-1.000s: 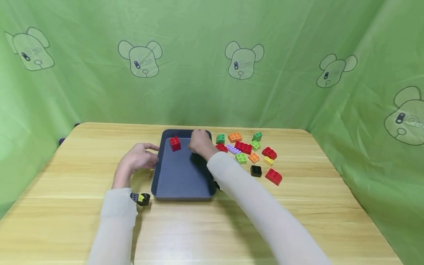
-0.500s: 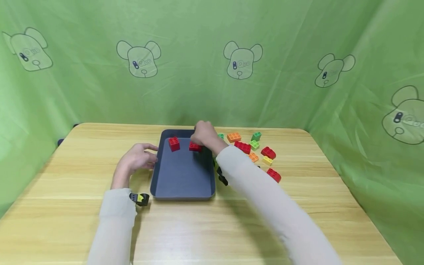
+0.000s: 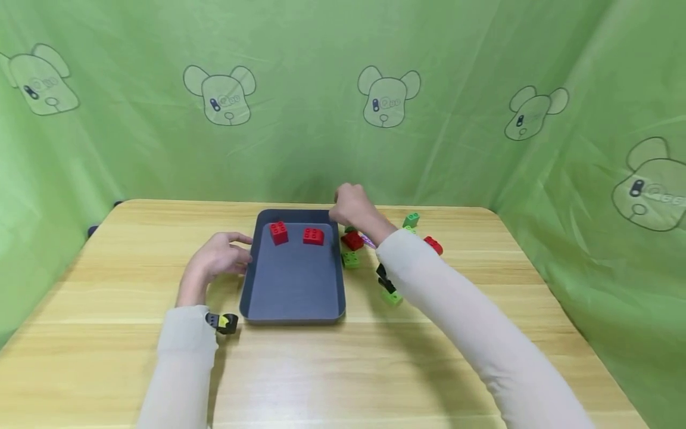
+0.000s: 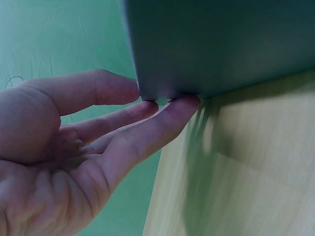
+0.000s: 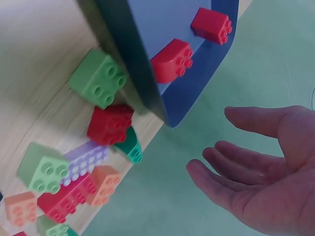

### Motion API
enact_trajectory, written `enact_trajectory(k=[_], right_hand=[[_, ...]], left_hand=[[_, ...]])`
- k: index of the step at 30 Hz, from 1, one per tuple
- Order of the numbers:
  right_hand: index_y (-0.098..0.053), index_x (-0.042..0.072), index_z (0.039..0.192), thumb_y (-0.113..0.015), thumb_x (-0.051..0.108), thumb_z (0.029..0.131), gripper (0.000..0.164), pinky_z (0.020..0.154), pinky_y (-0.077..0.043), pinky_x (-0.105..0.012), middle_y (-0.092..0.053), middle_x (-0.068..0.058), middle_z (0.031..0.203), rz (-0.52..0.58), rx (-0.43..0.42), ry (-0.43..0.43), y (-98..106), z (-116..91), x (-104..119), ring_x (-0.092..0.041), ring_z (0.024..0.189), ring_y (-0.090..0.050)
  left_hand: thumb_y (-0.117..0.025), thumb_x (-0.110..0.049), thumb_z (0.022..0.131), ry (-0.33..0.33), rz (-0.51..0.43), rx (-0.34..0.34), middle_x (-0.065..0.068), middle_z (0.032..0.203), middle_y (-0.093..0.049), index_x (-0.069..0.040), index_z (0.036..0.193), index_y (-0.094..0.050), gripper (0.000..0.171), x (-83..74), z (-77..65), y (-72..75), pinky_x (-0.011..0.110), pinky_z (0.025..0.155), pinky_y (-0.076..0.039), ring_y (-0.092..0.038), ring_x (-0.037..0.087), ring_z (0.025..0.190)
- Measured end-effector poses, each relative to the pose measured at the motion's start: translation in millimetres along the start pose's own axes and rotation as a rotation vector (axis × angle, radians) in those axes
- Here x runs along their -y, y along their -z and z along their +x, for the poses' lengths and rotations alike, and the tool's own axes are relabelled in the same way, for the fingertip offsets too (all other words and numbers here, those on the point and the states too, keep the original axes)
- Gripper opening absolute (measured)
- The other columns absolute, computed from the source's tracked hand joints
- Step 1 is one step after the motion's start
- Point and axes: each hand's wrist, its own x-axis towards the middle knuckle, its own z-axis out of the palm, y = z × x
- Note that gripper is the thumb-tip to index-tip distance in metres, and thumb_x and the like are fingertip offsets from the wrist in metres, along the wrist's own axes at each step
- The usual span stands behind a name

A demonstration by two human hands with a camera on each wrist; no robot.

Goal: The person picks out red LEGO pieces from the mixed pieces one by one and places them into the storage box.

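My left hand is at the left side of a dark grey tray, fingers extended. In the left wrist view, its fingertips touch the lower edge of the tray wall. Inside the tray's far half sit a square red brick and a red brick with one rounded end, a small gap between them. My right hand hovers by the tray's far right corner. Seen from the right wrist, this hand is empty, its thumb and fingers spread apart.
Toy bricks lie right of the tray: a lime green brick, a red one, a purple one, a long red one and several others. My right forearm covers some of them in the head view. A green curtain hangs behind the table.
My right hand has let go of the round-ended red brick inside the tray, then risen and moved right past the rim. The left hand stays at the tray's side.
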Motion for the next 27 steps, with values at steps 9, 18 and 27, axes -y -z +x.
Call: enact_trajectory(k=[9, 18, 27], right_hand=[[-0.066, -0.003, 0.108, -0.063, 0.005, 0.084, 0.026, 0.080, -0.059, -0.034, -0.067, -0.018, 0.114, -0.018, -0.026, 0.023, 0, -4, -22, -0.029, 0.097, -0.060], [-0.068, -0.004, 0.098, -0.068, 0.009, 0.081, 0.021, 0.056, -0.047, -0.023, -0.068, -0.017, 0.097, -0.003, -0.088, 0.059, -13, -7, -45, -0.023, 0.079, -0.057], [-0.042, 0.012, 0.065, -0.069, 0.010, 0.085, 0.033, 0.046, -0.030, -0.023, -0.035, 0.000, 0.060, 0.002, -0.091, 0.021, -29, 1, -56, -0.014, 0.054, -0.037]], left_hand=[[-0.055, 0.007, 0.094, 0.004, 0.008, -0.001, 0.037, 0.133, -0.058, 0.010, 0.150, -0.037, 0.059, -0.6, -1.8, 0.3, 0.043, 0.096, -0.061, -0.067, 0.044, 0.115], [-0.055, 0.007, 0.094, 0.005, 0.000, 0.004, 0.037, 0.132, -0.059, 0.010, 0.150, -0.037, 0.059, -2.3, -0.9, -0.7, 0.042, 0.095, -0.061, -0.066, 0.045, 0.115], [-0.055, 0.007, 0.094, -0.001, 0.000, 0.008, 0.038, 0.133, -0.057, 0.011, 0.150, -0.036, 0.059, -0.6, -0.4, 0.0, 0.043, 0.096, -0.061, -0.066, 0.045, 0.115]])
